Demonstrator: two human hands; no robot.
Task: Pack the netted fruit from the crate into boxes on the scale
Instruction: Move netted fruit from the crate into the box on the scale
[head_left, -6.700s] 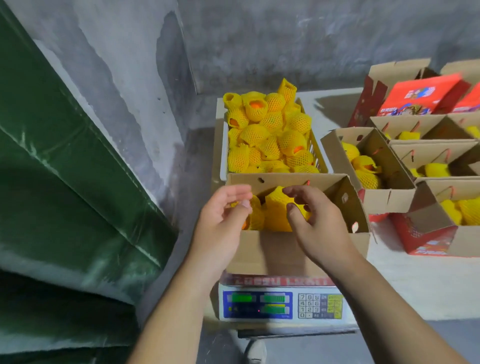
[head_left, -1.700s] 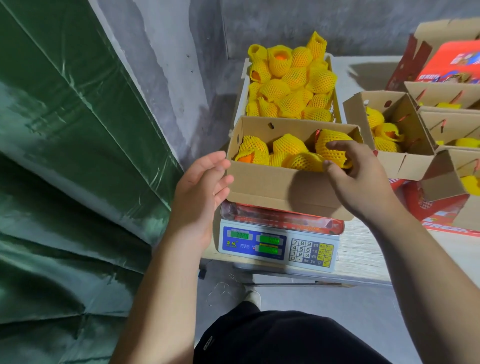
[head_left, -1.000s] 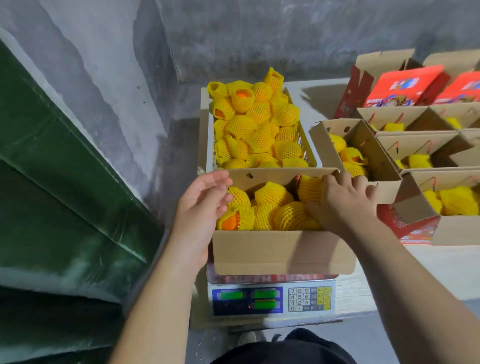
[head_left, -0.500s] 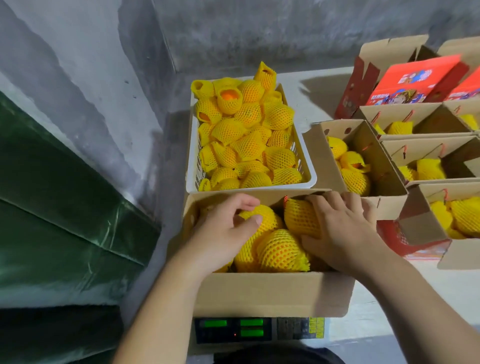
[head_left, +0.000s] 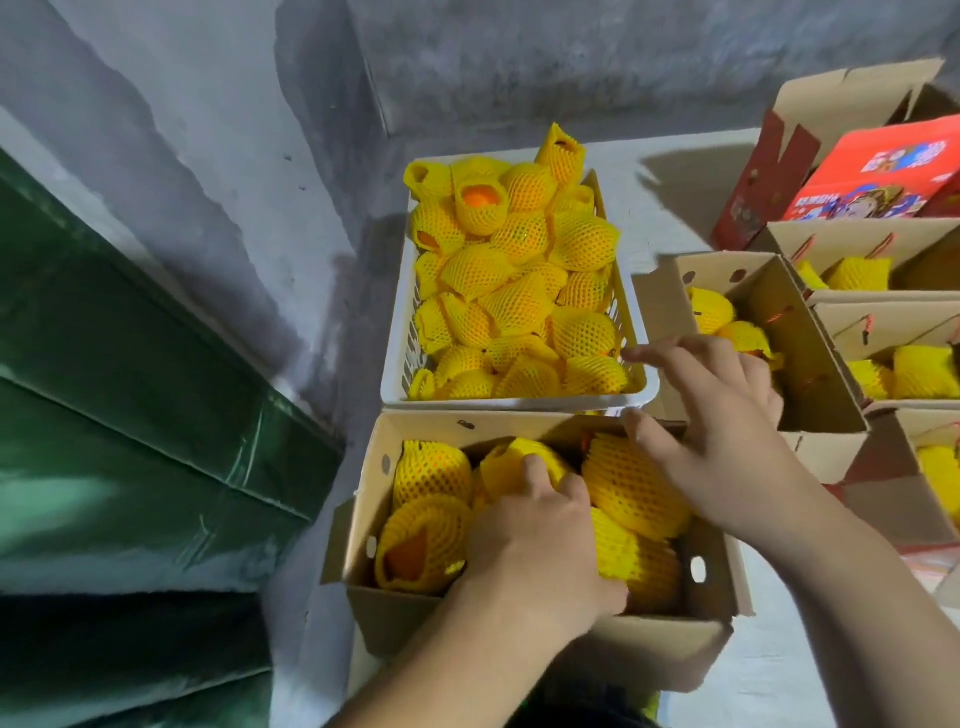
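The open brown cardboard box (head_left: 540, 639) nearest the camera is nearly filled with yellow foam-netted fruit (head_left: 431, 470), and both hands occupy what room is left: the left hand (head_left: 530, 545) presses down among the fruit at the middle, the right hand (head_left: 711, 431) lies over the far right corner. Touching its far wall stands the white slatted plastic crate (head_left: 400, 332), heaped above its rim, so access there is only from above. To the right, open cardboard boxes (head_left: 800, 343) crowd the pale worktop (head_left: 675, 208). A grey wall (head_left: 182, 156) and green sheeting (head_left: 130, 415) close the left side.
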